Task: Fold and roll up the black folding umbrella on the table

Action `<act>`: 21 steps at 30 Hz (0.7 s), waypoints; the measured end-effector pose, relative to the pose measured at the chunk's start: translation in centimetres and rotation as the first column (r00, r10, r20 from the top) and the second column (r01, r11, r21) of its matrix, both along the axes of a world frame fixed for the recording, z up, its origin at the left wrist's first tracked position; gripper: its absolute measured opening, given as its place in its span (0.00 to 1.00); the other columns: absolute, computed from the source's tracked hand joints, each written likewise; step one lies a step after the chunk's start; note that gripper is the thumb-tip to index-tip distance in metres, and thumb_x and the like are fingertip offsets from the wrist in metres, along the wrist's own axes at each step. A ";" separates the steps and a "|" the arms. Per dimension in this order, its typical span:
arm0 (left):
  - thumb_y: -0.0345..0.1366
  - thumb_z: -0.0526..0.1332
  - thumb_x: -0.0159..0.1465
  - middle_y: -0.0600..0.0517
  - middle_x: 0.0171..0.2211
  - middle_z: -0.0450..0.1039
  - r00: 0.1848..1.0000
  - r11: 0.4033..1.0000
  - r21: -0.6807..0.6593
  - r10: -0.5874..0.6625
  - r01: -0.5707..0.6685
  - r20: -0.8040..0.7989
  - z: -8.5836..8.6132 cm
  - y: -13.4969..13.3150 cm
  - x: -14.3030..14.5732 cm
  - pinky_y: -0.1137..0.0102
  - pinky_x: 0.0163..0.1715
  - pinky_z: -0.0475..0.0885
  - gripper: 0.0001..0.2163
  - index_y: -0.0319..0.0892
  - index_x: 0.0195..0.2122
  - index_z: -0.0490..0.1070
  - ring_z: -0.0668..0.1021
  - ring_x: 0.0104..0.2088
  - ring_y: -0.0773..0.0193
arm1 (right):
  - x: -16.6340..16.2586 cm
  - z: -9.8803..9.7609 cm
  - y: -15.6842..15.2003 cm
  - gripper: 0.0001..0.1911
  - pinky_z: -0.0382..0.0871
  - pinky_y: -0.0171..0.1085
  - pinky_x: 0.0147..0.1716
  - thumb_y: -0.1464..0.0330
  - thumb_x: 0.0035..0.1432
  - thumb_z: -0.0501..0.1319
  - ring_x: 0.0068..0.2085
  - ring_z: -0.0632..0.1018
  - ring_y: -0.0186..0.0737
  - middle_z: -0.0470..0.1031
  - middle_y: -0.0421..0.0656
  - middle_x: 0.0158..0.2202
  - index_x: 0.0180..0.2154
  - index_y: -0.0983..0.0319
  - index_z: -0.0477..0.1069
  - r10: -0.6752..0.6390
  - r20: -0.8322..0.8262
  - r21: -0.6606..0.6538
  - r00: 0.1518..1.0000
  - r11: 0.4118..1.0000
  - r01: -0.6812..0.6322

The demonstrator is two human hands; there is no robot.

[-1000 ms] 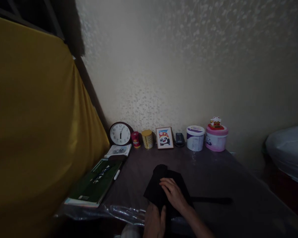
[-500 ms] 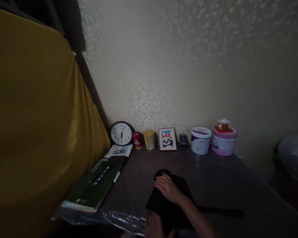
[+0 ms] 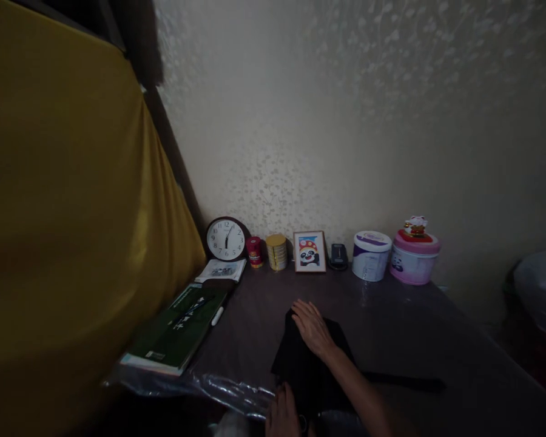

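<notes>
A black cloth [image 3: 303,370], folded into a flat piece, lies near the table's front edge. From its right side a long black strap [image 3: 404,381] stretches across the tabletop. My right hand [image 3: 312,328] rests flat on the far part of the cloth, fingers stretched out and holding nothing. At the cloth's near left edge, my left hand [image 3: 283,413] lies with its fingers extended on the fabric; the bottom of the picture cuts it off. Beside that hand shows a small dark ring-like piece [image 3: 303,423], too dim to name.
Along the wall stand a clock [image 3: 226,239], a red can [image 3: 254,252], a yellow-lidded tin [image 3: 276,252], a framed panda picture [image 3: 310,252] and two round tubs [image 3: 370,258]. A green book [image 3: 177,334] and a white marker [image 3: 217,316] lie left. Plastic sheeting [image 3: 232,394] hangs over the front edge.
My right hand has slid toward the cloth's far edge, covering the rounded flap that stuck up there. My left hand stays at the near edge. The whole view has shifted slightly.
</notes>
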State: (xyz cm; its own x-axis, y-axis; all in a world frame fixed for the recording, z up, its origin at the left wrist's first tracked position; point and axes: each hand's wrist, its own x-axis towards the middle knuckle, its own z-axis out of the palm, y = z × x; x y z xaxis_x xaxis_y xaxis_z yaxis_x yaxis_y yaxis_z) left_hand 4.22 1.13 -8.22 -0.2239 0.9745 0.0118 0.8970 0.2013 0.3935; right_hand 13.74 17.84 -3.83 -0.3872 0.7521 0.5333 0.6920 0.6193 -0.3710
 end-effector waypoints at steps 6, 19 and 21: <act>0.37 0.53 0.55 0.39 0.55 0.62 0.996 0.993 0.085 -0.082 0.079 0.033 -0.6 -0.8 -0.4 0.59 0.55 0.56 0.25 0.32 0.54 0.61 0.63 0.56 0.49 | -1.7 0.1 -6.7 0.18 0.51 0.49 0.58 0.65 0.63 0.45 0.54 0.66 0.40 0.74 0.43 0.46 0.44 0.60 0.71 0.110 -0.116 -0.156 0.987 0.980 -0.128; 0.35 0.52 0.54 0.39 0.56 0.59 0.990 0.992 0.094 -0.068 0.080 -0.122 -1.6 -0.9 -0.4 0.60 0.55 0.59 0.27 0.28 0.56 0.58 0.63 0.57 0.51 | 2.7 -3.8 -3.7 0.23 0.62 0.46 0.52 0.61 0.55 0.48 0.51 0.71 0.45 0.71 0.50 0.49 0.47 0.64 0.69 -0.348 -0.567 -0.490 0.746 0.871 0.034; 0.35 0.51 0.56 0.40 0.56 0.60 0.985 0.990 0.113 -0.070 0.088 -0.160 -1.8 -0.9 -0.3 0.61 0.55 0.59 0.25 0.29 0.55 0.60 0.63 0.57 0.52 | 1.9 -4.8 -3.8 0.24 0.61 0.45 0.53 0.61 0.56 0.46 0.52 0.69 0.44 0.69 0.50 0.51 0.48 0.65 0.67 -0.287 -0.584 -0.415 0.759 0.909 0.024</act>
State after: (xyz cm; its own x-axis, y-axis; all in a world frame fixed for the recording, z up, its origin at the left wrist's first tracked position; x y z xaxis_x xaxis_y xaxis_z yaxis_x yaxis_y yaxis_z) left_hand 3.91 0.26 -9.99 -0.1325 0.9786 0.1574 0.9603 0.0875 0.2647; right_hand 15.67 14.09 -8.60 0.0710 0.9556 0.2858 0.2989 0.2530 -0.9201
